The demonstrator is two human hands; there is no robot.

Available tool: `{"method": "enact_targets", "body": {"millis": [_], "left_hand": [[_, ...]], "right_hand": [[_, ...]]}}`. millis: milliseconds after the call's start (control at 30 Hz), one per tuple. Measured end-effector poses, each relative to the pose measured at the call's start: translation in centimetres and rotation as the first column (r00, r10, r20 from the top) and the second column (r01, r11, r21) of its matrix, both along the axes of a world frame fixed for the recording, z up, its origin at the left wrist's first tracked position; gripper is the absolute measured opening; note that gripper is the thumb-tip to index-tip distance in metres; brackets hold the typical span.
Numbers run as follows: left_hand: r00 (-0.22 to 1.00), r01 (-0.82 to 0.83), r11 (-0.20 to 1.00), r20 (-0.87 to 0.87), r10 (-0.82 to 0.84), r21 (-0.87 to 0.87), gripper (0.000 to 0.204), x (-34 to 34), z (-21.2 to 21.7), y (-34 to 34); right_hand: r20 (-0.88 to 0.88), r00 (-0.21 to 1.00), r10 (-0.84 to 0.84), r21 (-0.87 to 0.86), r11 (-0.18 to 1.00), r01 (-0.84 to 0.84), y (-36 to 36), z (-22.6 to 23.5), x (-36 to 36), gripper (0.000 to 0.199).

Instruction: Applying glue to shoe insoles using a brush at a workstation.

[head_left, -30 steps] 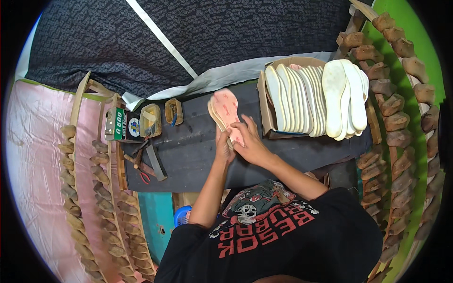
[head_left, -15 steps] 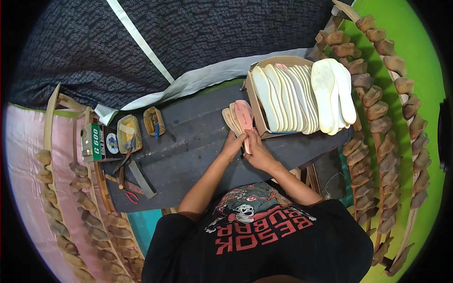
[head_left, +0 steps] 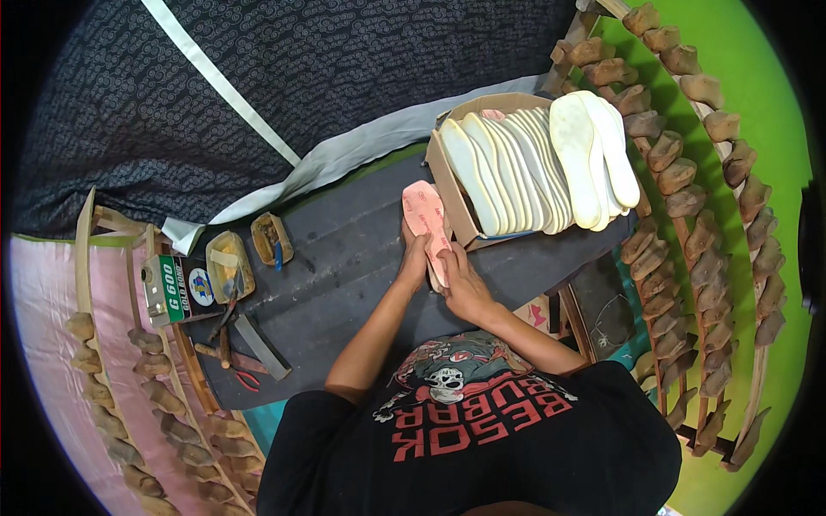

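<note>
Both hands, left [head_left: 415,262] & right [head_left: 465,284], now pressed tight on pink insole [head_left: 428,222] over dark counter [head_left: 344,284], shifted nearer box of white insoles [head_left: 533,168] than 1 s ago.

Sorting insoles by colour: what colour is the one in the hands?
Pink insole, head view.
</note>
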State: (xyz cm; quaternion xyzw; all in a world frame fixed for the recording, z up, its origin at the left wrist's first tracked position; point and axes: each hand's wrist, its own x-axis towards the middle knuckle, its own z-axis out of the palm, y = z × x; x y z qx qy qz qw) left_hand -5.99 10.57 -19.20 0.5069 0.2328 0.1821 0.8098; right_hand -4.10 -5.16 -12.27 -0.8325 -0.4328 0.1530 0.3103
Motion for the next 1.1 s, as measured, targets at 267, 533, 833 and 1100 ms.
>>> {"method": "enact_targets", "body": {"millis": [267, 533, 833, 1100], "left_hand": [[0.863, -0.029, 0.964, -0.480, 0.158, 0.264, 0.084, 0.7, 1.1, -2.1], [0.882, -0.145, 0.940, -0.390, 0.264, 0.309, 0.072, -2.4, 0.4, -1.8], [0.931, -0.349, 0.932, 0.076, 0.357, -0.100, 0.079, -6.3, 2.9, -3.4], [0.867, -0.399, 0.867, 0.185, 0.463, -0.299, 0.088, -11.1, 6.0, -6.7]], "right_hand": [[-0.016, 1.000, -0.006, -0.238, 0.971, 0.002, -0.4, 3.4, 0.2, 0.059], [-0.048, 0.988, 0.148, 0.013, 0.989, -0.148, -1.2, 3.2, 0.3, 0.059], [-0.063, 0.906, 0.418, 0.187, 0.897, -0.400, -1.5, 2.2, -0.3, 0.055], [-0.359, 0.783, 0.508, 0.400, 0.842, -0.363, -0.9, -1.3, -0.9, 0.074]]}}
